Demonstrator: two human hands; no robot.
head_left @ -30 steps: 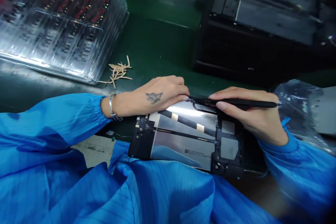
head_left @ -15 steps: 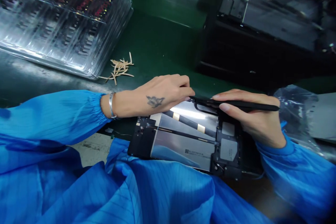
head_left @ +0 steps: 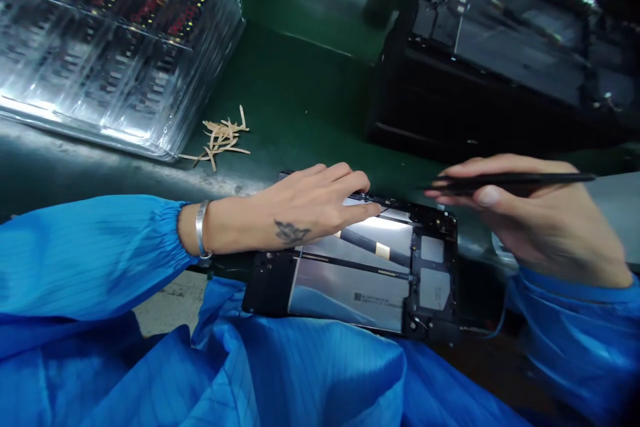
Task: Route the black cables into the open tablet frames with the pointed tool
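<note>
A: Where are my hands?

B: Your left hand (head_left: 305, 210) lies flat across the far edge of the opened tablet back (head_left: 360, 270), fingertips pressing a thin black cable (head_left: 395, 202) near the far right corner. It grips nothing. Your right hand (head_left: 540, 220) hovers just right of the tablet, pinched shut on black tweezers (head_left: 510, 180) whose tips point left toward the cable.

A: And where is the tablet?

B: It lies on the green bench (head_left: 295, 100), close to my body, partly over the blue sleeves. A clear tray of small parts (head_left: 115, 47) sits far left, and tan paper strips (head_left: 223, 137) lie between it and the tablet. A dark fixture (head_left: 500, 47) stands far right.

A: How should I do it well?

B: I judge it best to keep the left fingertips steady on the cable and bring the tweezer tips in low, avoiding the silver panel.
</note>
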